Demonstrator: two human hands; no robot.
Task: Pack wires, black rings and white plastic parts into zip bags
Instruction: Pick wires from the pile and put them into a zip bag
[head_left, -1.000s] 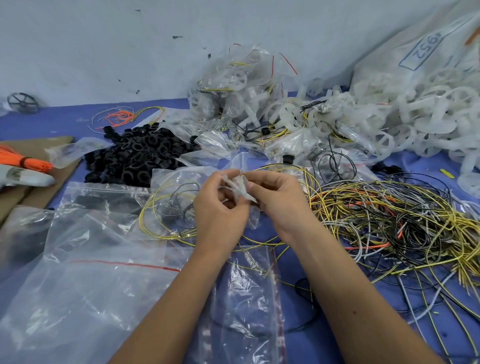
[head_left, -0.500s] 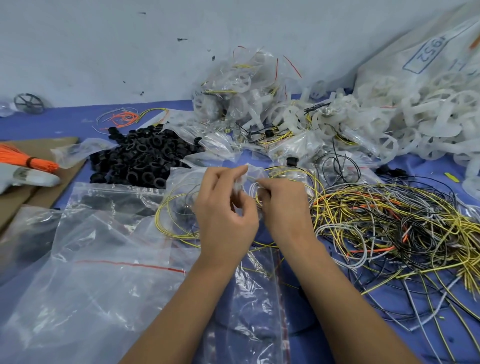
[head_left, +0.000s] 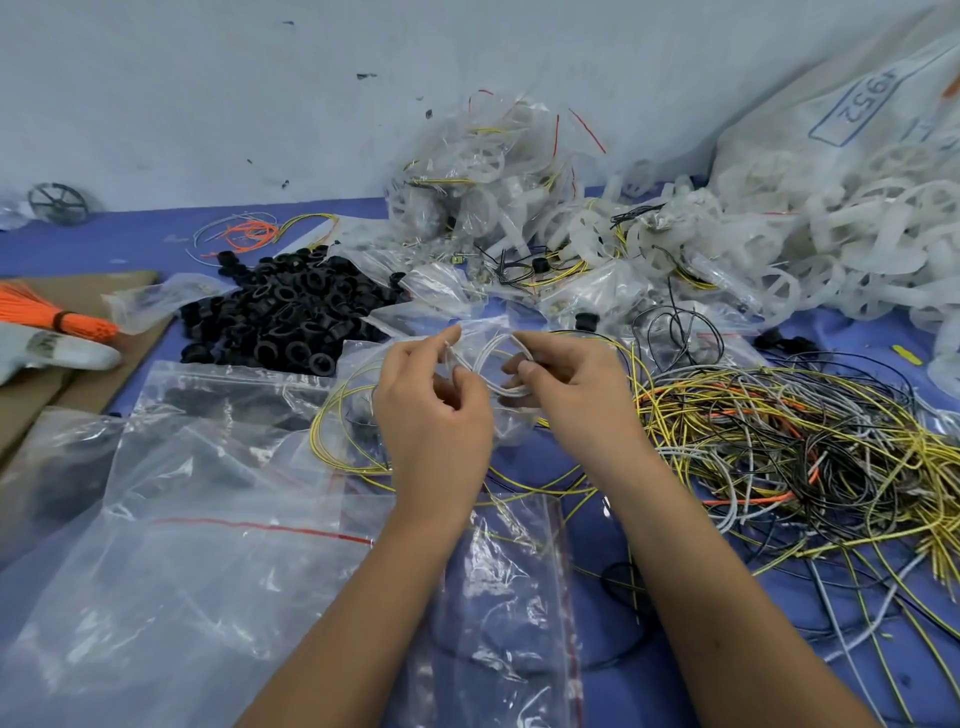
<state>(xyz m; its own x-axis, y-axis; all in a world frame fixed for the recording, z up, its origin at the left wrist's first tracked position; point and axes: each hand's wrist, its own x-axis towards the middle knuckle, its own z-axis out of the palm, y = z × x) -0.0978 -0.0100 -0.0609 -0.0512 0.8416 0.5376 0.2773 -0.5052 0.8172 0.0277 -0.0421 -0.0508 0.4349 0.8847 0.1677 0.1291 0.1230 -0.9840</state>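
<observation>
Two hands meet over the middle of the table, both pinching one coil of white wire (head_left: 491, 364) above a small clear zip bag (head_left: 511, 423) that sits crumpled just beneath them. The left hand (head_left: 434, 415) grips the coil's left side with curled fingers and thumb; the right hand (head_left: 566, 382) pinches its right side, thumb pressed across the strands. The coil stands roughly on edge as a rounded loop, its long axis running left to right between the hands, its open face turned toward the person.

The wire looks springy, so my guess is that a slackened pinch would let the loop fly open and refuse the bag's mouth. Where that mouth lies is hard to tell under the glare. Loose yellow wire (head_left: 343, 415) curls directly below the left hand and could snag and ride along.

Black rings (head_left: 291, 317) are heaped toward the far left, white plastic parts (head_left: 831, 239) are piled at the far right corner, and the main tangle of wires (head_left: 805, 441) spreads along the right edge.
</observation>
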